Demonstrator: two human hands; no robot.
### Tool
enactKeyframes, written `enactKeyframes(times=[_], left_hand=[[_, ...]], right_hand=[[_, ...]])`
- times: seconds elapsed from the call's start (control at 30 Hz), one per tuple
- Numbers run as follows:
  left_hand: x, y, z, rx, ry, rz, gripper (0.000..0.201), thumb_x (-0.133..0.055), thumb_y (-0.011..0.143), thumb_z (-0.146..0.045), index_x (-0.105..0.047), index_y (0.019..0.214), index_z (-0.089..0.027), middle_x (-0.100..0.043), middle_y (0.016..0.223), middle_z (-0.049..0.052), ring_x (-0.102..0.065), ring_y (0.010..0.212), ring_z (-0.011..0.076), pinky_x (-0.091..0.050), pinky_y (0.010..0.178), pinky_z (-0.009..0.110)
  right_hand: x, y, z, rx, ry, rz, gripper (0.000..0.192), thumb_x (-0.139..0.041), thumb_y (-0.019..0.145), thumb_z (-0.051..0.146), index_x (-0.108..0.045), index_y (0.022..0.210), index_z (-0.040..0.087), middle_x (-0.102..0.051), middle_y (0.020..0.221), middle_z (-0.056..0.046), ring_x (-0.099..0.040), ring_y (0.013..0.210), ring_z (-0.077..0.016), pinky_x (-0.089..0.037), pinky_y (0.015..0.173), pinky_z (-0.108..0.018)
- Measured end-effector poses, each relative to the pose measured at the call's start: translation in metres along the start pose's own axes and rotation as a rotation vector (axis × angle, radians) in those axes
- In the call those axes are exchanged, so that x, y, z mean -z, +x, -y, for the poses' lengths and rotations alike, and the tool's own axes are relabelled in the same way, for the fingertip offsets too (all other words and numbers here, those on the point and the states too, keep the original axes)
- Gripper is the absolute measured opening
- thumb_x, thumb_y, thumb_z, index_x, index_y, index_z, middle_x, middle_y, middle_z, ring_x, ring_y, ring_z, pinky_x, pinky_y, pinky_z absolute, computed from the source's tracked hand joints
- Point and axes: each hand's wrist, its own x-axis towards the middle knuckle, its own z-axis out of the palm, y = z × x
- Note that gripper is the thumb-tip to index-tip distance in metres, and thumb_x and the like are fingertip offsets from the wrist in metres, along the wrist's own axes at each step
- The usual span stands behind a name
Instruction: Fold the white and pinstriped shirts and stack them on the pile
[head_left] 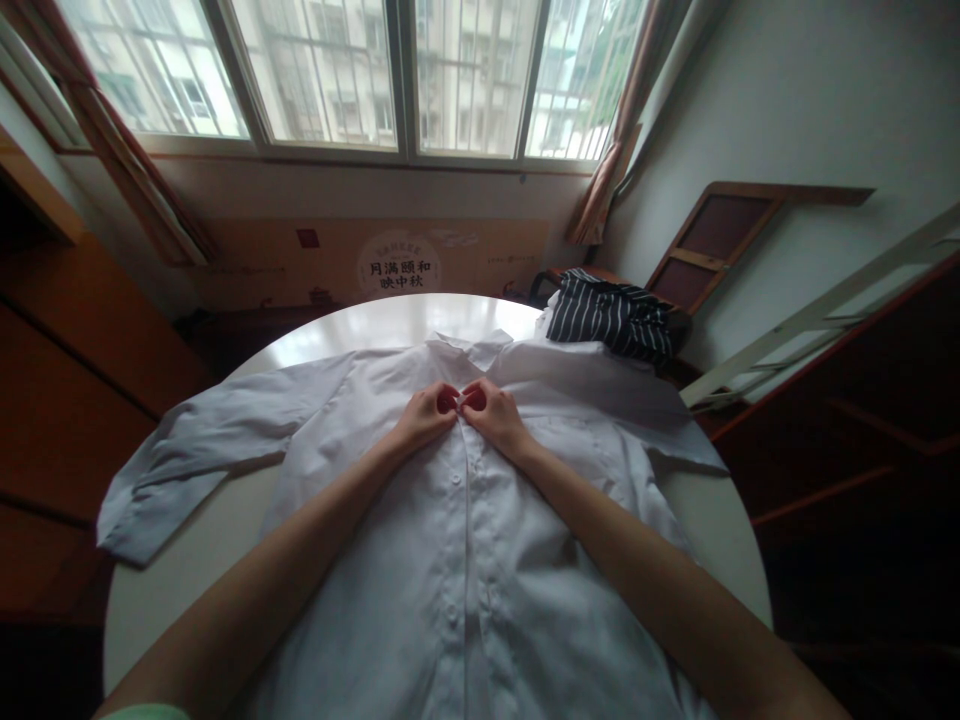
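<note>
A white button-up shirt [375,560] lies spread face up, its collar [472,350] pointing at the window and one sleeve hanging past the left edge of the table. Just below the collar, my left hand [431,412] pinches the front edge of the shirt. Opposite it, fingertips almost meeting, my right hand [491,412] pinches the other front edge. Whether a button sits between the fingers is too small to make out. Lower down, buttons [455,481] show along the left front strip, and the two fronts lie side by side with a narrow gap.
The shirt rests on a round white table [187,545]. Dark striped cloth [611,315] is heaped at the back right edge. Behind the table are a printed board [480,255] and a barred window [330,80]. A wooden cabinet [67,380] stands at left.
</note>
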Motion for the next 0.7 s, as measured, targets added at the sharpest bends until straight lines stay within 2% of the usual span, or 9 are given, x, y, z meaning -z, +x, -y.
enactKeyframes(times=[0.13, 0.27, 0.43, 0.7], left_hand=[[0.005, 0.002, 0.004, -0.009, -0.063, 0.074, 0.02, -0.054, 0.065, -0.015, -0.059, 0.084, -0.016, -0.063, 0.072, 0.001, -0.057, 0.066, 0.0117, -0.046, 0.063, 0.023], [0.002, 0.003, 0.006, -0.002, -0.042, 0.04, 0.017, -0.054, 0.066, -0.014, -0.058, 0.081, -0.016, -0.062, 0.071, 0.0, -0.057, 0.066, 0.0115, -0.046, 0.065, 0.024], [-0.004, 0.002, 0.009, -0.033, 0.02, -0.008, 0.014, -0.051, 0.067, -0.013, -0.057, 0.079, -0.016, -0.06, 0.068, -0.001, -0.053, 0.061, 0.0103, -0.042, 0.059, 0.022], [-0.006, 0.0, 0.008, -0.01, 0.035, -0.038, 0.012, -0.051, 0.068, -0.016, -0.054, 0.079, -0.017, -0.058, 0.067, -0.001, -0.05, 0.057, 0.0103, -0.04, 0.056, 0.022]], right_hand=[[0.002, 0.001, 0.002, -0.037, 0.046, -0.025, 0.012, -0.058, 0.064, 0.015, -0.055, 0.076, 0.018, -0.065, 0.067, 0.0, -0.062, 0.064, -0.0138, -0.048, 0.065, -0.027], [0.002, 0.002, 0.0, -0.082, 0.107, -0.029, 0.012, -0.059, 0.062, 0.016, -0.055, 0.073, 0.018, -0.064, 0.069, 0.0, -0.061, 0.066, -0.0132, -0.048, 0.065, -0.026], [0.003, 0.003, 0.0, -0.11, 0.134, -0.02, 0.014, -0.06, 0.061, 0.015, -0.054, 0.072, 0.017, -0.064, 0.069, -0.001, -0.061, 0.064, -0.0128, -0.048, 0.063, -0.025], [0.004, 0.002, 0.0, -0.069, 0.102, -0.004, 0.014, -0.061, 0.061, 0.015, -0.053, 0.072, 0.018, -0.063, 0.068, 0.0, -0.06, 0.063, -0.013, -0.047, 0.061, -0.025]])
